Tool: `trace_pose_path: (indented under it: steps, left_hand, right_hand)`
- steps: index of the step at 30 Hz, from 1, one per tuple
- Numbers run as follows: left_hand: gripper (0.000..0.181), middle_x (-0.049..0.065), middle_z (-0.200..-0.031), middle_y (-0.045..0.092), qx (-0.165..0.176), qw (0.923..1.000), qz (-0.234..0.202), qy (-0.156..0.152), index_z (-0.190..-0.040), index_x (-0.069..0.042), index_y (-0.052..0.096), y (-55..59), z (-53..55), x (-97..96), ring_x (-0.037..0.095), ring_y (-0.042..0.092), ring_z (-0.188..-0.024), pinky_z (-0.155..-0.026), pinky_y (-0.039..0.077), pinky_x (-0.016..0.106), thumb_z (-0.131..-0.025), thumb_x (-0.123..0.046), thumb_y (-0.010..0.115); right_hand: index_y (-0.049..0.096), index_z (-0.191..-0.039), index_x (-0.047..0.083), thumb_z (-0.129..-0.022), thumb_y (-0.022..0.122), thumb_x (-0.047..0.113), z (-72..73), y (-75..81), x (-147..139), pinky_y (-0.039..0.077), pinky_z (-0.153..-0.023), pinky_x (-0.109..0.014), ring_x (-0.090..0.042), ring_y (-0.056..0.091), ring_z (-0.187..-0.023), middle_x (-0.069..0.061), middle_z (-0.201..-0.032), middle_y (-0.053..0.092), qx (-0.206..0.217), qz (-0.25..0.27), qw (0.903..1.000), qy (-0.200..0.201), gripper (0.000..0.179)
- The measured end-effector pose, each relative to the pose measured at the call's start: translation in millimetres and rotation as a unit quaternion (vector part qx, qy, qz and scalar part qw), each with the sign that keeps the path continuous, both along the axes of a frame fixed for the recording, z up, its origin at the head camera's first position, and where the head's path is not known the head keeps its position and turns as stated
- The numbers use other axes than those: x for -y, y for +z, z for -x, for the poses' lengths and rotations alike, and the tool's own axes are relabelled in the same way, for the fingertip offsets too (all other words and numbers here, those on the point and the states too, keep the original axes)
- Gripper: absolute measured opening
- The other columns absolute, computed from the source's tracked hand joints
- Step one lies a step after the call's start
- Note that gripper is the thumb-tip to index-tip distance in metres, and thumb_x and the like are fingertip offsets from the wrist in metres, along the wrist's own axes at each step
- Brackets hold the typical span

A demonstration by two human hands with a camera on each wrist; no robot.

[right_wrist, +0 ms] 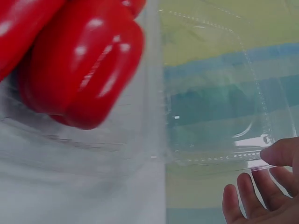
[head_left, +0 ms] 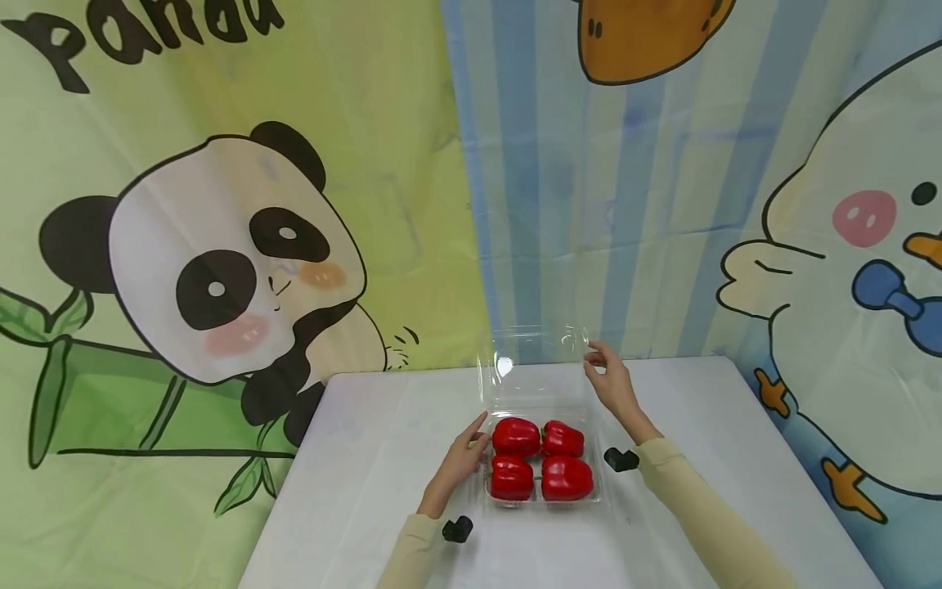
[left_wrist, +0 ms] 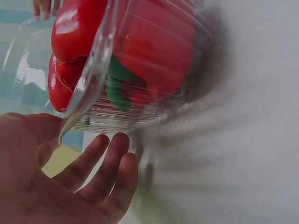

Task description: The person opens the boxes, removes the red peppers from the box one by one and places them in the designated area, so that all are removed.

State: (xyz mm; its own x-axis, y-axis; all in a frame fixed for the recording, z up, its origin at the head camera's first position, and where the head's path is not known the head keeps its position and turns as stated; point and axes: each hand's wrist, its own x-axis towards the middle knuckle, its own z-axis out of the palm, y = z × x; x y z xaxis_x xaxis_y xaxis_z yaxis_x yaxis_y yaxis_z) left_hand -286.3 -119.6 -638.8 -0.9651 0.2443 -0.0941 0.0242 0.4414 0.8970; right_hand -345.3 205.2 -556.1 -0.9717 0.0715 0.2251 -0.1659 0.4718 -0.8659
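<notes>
A clear plastic clamshell box point(head_left: 599, 491) stands on the table with its lid point(head_left: 540, 380) raised at the back. Inside lie several red bell peppers point(head_left: 567, 478), one showing a green stem point(left_wrist: 117, 84) through the box wall. At the left side, my left hand point(head_left: 464, 454) holds the box's rim between thumb and index finger; its other fingers spread below the rim. My right hand point(head_left: 609, 380) pinches the lid's right outer edge between thumb and fingers, as the right wrist view shows.
The white table point(head_left: 383, 442) ends just behind the box. A cloth backdrop with a cartoon panda point(head_left: 228, 262) and a white bird point(head_left: 832, 327) hangs behind it. Each wrist carries a black heart-shaped piece point(head_left: 621, 460).
</notes>
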Motion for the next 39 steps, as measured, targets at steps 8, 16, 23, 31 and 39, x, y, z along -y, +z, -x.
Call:
trace_pose_path:
  steps: [8,16,23,31,39]
  left_hand:
    - [0.053,0.021,-0.124,0.064,0.004,1.0000,-0.008,-0.002,-0.156,-0.020,0.038,-0.9,0.6,1.4,0.016,0.059,-0.075,-0.060,0.049,0.025,-0.105,-0.024,0.051]
    - [0.053,0.022,-0.124,0.064,0.003,0.9999,-0.011,-0.005,-0.156,-0.019,0.038,-0.4,-1.9,1.6,0.016,0.058,-0.073,-0.060,0.050,0.027,-0.105,-0.023,0.052]
    - [0.053,0.022,-0.123,0.064,0.000,0.9999,-0.011,-0.008,-0.157,-0.018,0.037,-0.1,-4.4,1.5,0.018,0.059,-0.075,-0.062,0.053,0.031,-0.105,-0.021,0.051]
    - [0.055,0.021,-0.124,0.064,0.006,0.9997,-0.016,-0.016,-0.157,-0.017,0.036,-2.6,-6.9,2.7,0.016,0.060,-0.079,-0.063,0.054,0.030,-0.105,-0.024,0.051]
    - [0.054,0.020,-0.124,0.064,0.015,0.9994,-0.026,-0.015,-0.157,-0.019,0.035,-4.8,-8.8,2.6,0.017,0.060,-0.079,-0.062,0.051,0.027,-0.106,-0.025,0.050]
  right_hand:
    - [0.043,-0.146,-0.004,-0.101,0.054,0.007,-7.1,-30.2,-4,0.048,-0.100,-0.056,-0.044,0.057,-0.122,-0.028,-0.129,0.061,0.032,-0.028,0.9989,0.019,0.047]
    - [0.042,-0.146,-0.007,-0.100,0.052,0.006,-12.8,-42.3,-6,0.049,-0.099,-0.057,-0.046,0.056,-0.123,-0.030,-0.131,0.059,0.055,-0.036,0.9975,0.025,0.049]
    - [0.039,-0.148,-0.008,-0.098,0.052,0.003,-13.2,-51.1,-5,0.049,-0.099,-0.056,-0.047,0.055,-0.124,-0.032,-0.135,0.055,0.081,-0.025,0.9961,0.026,0.053]
    - [0.038,-0.149,-0.007,-0.097,0.052,0.004,-16.7,-54.4,-2,0.049,-0.100,-0.056,-0.047,0.054,-0.126,-0.032,-0.137,0.054,0.100,-0.035,0.9942,0.020,0.054]
    - [0.038,-0.148,-0.008,-0.098,0.049,0.005,-17.2,-61.4,-3,0.048,-0.102,-0.056,-0.046,0.053,-0.128,-0.030,-0.137,0.056,0.108,-0.047,0.9927,0.022,0.053]
